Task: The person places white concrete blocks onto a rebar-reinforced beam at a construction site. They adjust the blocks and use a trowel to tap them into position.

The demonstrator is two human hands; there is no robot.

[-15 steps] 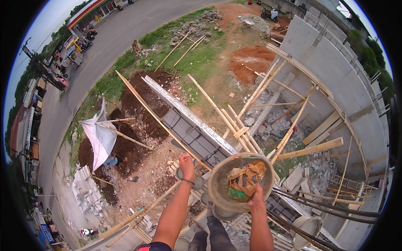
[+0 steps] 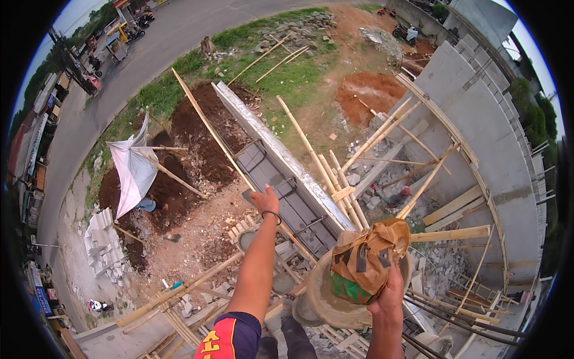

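Note:
My right hand point(image 2: 388, 291) is closed on a crumpled brown paper sack point(image 2: 373, 254) with dark and green print. The sack is held above a round, cement-stained tub point(image 2: 332, 309), hiding much of its inside. My left arm reaches forward, and the left hand point(image 2: 265, 200) is at the long wooden plank point(image 2: 206, 122) along the near side of a formwork trough. Its fingers look spread; whether they touch the plank I cannot tell. Inside the trough, dark steel rebar point(image 2: 287, 191) runs over grey material. A flat dark piece point(image 2: 247, 195) shows beside the left fingers.
I stand high on bamboo scaffolding poles point(image 2: 179, 287). A pale beam board point(image 2: 281, 152) borders the trough's far side. Bamboo props point(image 2: 341, 185) and a grey block wall point(image 2: 478, 113) rise at right. Black cables point(image 2: 466, 323) cross at lower right. Below left are a white tarp point(image 2: 134, 167) and stacked blocks point(image 2: 103, 242).
My right hand has raised the paper sack out of the tub, so it appears larger and nearer. My left hand has moved forward to the plank, its fist loosening. The view has shifted.

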